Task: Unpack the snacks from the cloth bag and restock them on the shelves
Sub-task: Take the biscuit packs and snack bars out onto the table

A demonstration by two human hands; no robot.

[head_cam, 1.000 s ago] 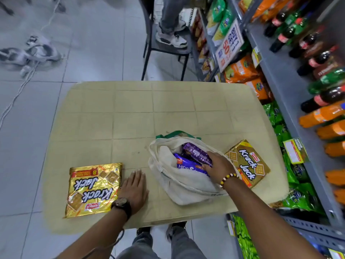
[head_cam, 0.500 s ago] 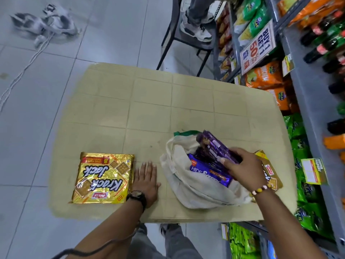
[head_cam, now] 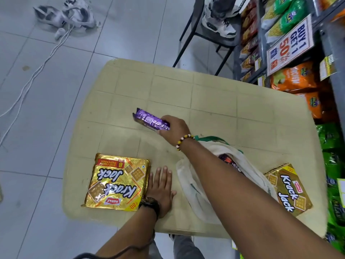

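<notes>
The right hand (head_cam: 174, 128) is gripping a purple snack pack (head_cam: 151, 122) mid-frame above the surface (head_cam: 205, 94); the left hand (head_cam: 161, 187) is lying flat, fingers spread, beside a gold Krack Jack pack (head_cam: 116, 184) and the cloth bag (head_cam: 194, 186).

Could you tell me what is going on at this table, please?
A person is unpacking snacks from a cloth bag on a small table beside stocked shop shelves. The right hand holds a purple snack pack over the middle of the table, while the left hand rests flat beside a gold Krack Jack pack. A second Krack Jack pack lies right of the bag, which still holds another dark pack.
</notes>
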